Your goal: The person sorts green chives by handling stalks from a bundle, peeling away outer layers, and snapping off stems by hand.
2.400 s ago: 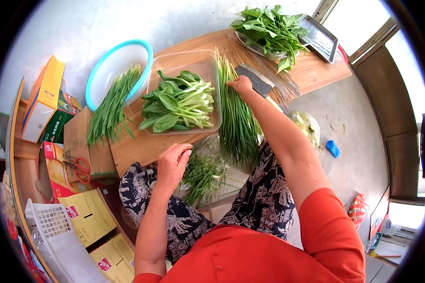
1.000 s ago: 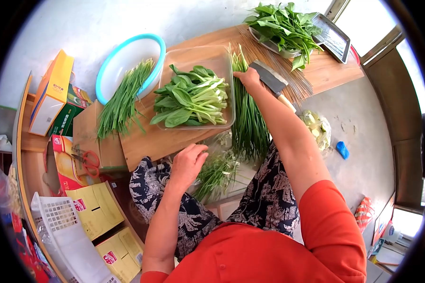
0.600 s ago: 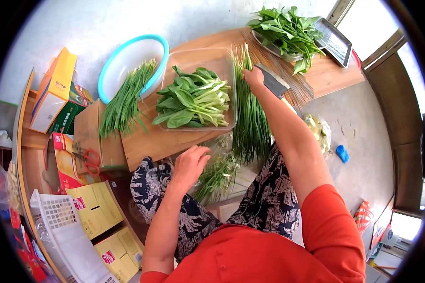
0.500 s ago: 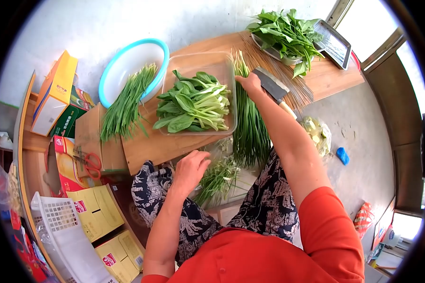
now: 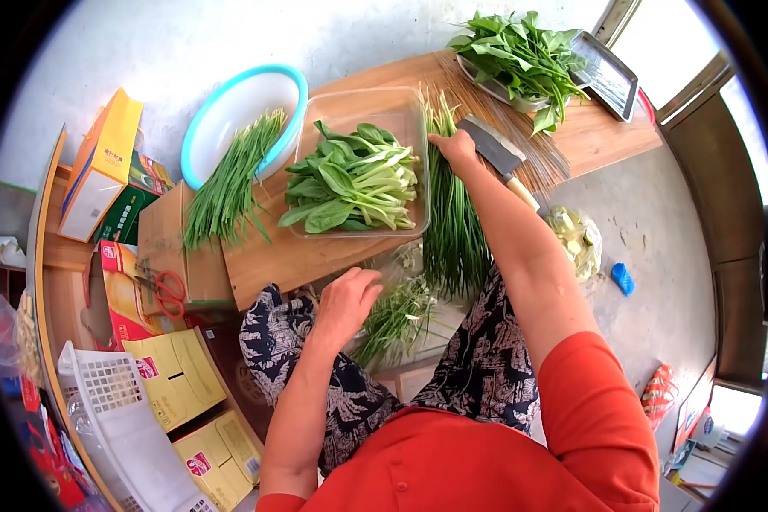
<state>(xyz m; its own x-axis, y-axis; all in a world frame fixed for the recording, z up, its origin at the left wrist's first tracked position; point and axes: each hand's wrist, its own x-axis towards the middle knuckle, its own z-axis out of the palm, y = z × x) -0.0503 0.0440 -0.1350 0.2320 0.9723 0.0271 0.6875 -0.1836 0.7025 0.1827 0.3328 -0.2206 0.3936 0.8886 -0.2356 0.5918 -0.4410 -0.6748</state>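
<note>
A long bundle of garlic chives (image 5: 454,235) is lying under the fingertips of the right hand (image 5: 457,152), its dark leaf tips hanging toward the knees; that hand is bending its fingers at the pale ends, though whether it is pinching any stalks I cannot tell. Keeping the touch light and on those firmer ends should be sparing the leaves, and keeping the knuckles away from the cleaver (image 5: 493,145), which is resting just right of the hand, seems wise. Left of the right hand, a clear plastic box (image 5: 358,235) is holding leafy greens (image 5: 350,179). The left hand (image 5: 347,299) is hovering half-curled, holding nothing visible, with loose green trimmings (image 5: 392,322) lying just to its right
</note>
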